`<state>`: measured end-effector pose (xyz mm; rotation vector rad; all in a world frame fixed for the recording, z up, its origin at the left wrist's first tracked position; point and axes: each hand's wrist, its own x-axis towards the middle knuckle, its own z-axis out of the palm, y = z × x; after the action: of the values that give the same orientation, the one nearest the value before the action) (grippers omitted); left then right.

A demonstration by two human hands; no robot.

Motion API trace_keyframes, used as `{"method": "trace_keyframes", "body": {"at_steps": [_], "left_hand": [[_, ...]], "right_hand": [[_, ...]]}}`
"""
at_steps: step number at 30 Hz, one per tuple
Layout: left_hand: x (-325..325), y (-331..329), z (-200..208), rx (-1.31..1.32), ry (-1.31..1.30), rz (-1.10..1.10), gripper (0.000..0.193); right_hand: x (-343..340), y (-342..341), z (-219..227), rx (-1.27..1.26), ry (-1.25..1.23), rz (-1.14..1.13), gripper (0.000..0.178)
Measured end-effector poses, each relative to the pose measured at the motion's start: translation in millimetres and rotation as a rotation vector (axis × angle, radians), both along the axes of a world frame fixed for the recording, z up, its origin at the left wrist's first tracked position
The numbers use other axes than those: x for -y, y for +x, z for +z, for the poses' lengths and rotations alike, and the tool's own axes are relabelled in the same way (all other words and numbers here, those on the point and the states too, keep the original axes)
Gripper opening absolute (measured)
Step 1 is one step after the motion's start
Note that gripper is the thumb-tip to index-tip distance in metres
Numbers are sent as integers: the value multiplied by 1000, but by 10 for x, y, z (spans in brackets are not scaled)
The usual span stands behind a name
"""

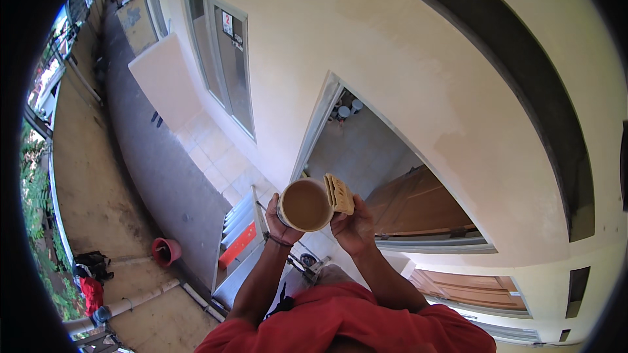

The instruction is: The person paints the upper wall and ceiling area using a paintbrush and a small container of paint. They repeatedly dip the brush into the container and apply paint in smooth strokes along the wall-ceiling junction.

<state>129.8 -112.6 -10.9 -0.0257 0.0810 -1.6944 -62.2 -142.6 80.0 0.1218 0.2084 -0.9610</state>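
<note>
My left hand (281,224) grips the left side of a round tub (280,212) with a pale rim. Light brown liquid (305,204) fills much of the inside. A tan, slab-like block (339,195), sponge-like in look, is in my right hand (354,225), fingers closed round its lower part. It stands against or just beside the tub's right rim; whether they touch I cannot tell. Both hands are close together in front of my chest. My fingertips under the tub are hidden.
Ahead is a cream wall with darker patches (468,153) beside a doorway (366,157). A metal stepladder (237,238) with an orange-red panel stands close at lower left. Further left are a red bucket (166,252), a low wall (85,176) and pipes (144,296).
</note>
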Motion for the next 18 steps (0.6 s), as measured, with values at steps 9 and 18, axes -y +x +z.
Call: {"method": "trace_keyframes", "body": {"at_steps": [9, 18], "left_hand": [[-65, -42, 174, -4, 43, -26, 61], [-168, -112, 159, -48, -7, -46, 59]], "right_hand": [[-4, -84, 49, 98, -47, 1, 37], [2, -235, 138, 128, -40, -47, 33]]}}
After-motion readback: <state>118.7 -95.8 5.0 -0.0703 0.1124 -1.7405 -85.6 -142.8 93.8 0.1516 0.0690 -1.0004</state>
